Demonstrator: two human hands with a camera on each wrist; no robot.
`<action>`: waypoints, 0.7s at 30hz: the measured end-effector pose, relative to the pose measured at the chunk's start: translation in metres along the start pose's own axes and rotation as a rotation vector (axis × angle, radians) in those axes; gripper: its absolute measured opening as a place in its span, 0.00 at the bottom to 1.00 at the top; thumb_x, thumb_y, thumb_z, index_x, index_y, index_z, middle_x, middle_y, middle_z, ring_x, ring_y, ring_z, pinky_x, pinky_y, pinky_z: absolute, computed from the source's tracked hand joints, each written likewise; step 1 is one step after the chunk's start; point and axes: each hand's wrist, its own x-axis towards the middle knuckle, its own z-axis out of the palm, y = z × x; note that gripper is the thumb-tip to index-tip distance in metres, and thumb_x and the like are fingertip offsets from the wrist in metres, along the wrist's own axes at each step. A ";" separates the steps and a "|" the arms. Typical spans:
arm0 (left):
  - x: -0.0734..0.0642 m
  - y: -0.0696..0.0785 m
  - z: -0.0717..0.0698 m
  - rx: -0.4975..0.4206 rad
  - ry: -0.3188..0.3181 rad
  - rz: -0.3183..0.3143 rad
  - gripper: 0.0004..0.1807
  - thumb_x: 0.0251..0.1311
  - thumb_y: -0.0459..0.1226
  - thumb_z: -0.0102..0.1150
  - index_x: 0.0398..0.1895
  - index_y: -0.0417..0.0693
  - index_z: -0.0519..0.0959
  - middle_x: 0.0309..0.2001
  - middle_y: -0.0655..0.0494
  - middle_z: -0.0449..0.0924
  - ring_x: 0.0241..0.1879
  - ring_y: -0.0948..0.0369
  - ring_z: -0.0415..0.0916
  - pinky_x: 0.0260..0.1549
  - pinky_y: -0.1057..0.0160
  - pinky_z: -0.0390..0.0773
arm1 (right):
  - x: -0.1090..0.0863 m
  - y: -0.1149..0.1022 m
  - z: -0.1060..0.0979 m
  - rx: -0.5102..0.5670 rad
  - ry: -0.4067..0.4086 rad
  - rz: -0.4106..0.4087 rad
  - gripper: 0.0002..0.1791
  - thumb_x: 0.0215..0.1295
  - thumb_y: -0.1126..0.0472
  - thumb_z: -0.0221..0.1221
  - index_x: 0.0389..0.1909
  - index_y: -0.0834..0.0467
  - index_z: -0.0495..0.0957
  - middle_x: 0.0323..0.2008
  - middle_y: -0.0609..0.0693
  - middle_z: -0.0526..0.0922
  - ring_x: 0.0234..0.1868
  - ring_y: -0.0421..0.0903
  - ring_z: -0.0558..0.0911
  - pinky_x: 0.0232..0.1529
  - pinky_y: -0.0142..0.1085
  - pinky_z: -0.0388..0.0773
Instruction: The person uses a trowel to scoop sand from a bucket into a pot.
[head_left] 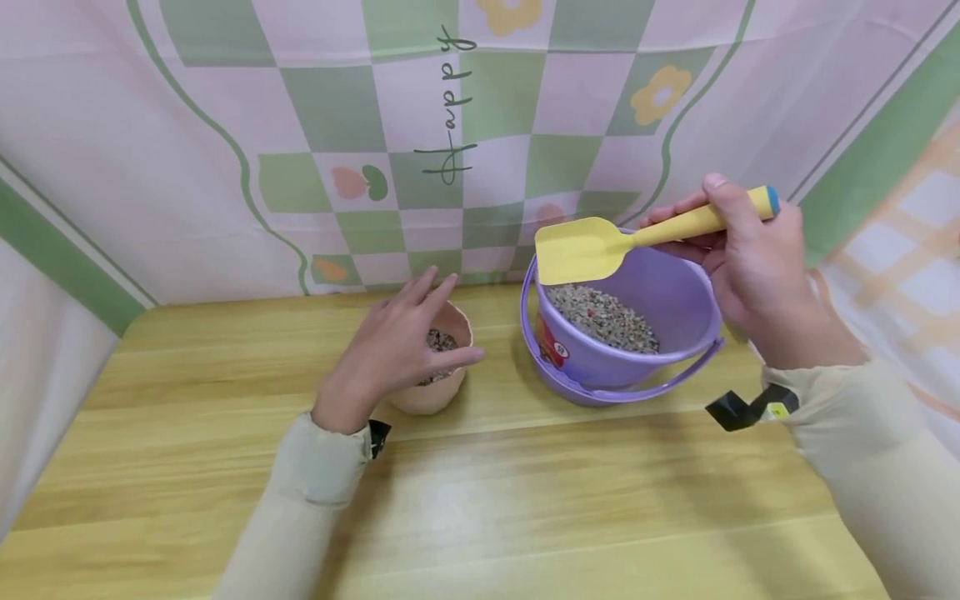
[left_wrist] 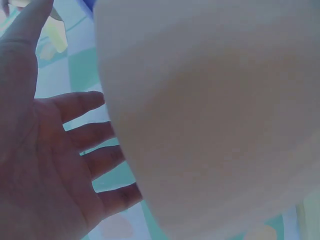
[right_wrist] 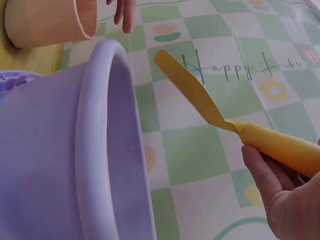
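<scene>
Left hand (head_left: 397,342): spread wide, at pot (head_left: 431,398) left of bucket (head_left: 678,300). Right hand (head_left: 761,258): grips shovel (head_left: 581,252) above bucket's gravel (head_left: 603,318). Low, level shovel likely spills least.

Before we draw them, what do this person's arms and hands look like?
The left sleeve and right sleeve are long and pale beige. A black piece sits at each wrist; the right one bears a yellow-green patch. The left hand and right hand wear no gloves.
</scene>
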 end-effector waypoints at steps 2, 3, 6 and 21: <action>0.003 0.005 0.001 0.010 0.002 0.012 0.56 0.54 0.73 0.54 0.79 0.53 0.55 0.78 0.45 0.48 0.76 0.48 0.49 0.68 0.42 0.60 | 0.000 -0.002 -0.004 0.013 0.005 0.022 0.15 0.69 0.64 0.62 0.34 0.77 0.79 0.31 0.69 0.85 0.36 0.62 0.88 0.43 0.50 0.81; 0.005 0.007 0.001 0.015 0.002 0.020 0.55 0.55 0.73 0.53 0.79 0.53 0.55 0.78 0.45 0.48 0.76 0.48 0.50 0.68 0.43 0.61 | -0.001 -0.003 -0.006 0.014 0.004 0.023 0.15 0.70 0.65 0.61 0.34 0.78 0.79 0.31 0.70 0.85 0.36 0.62 0.88 0.43 0.50 0.81; 0.010 0.014 0.004 0.021 0.005 0.051 0.55 0.56 0.73 0.51 0.79 0.51 0.55 0.78 0.44 0.50 0.75 0.49 0.53 0.66 0.46 0.66 | -0.001 -0.005 -0.012 0.024 0.010 0.018 0.15 0.70 0.66 0.60 0.34 0.78 0.79 0.31 0.70 0.85 0.36 0.62 0.87 0.41 0.50 0.81; 0.038 0.051 0.016 -0.038 -0.026 0.082 0.56 0.57 0.75 0.46 0.81 0.53 0.49 0.79 0.48 0.48 0.75 0.48 0.53 0.68 0.42 0.61 | -0.002 -0.001 -0.039 -0.041 0.021 0.002 0.14 0.68 0.67 0.62 0.34 0.79 0.79 0.29 0.69 0.85 0.34 0.60 0.88 0.39 0.50 0.80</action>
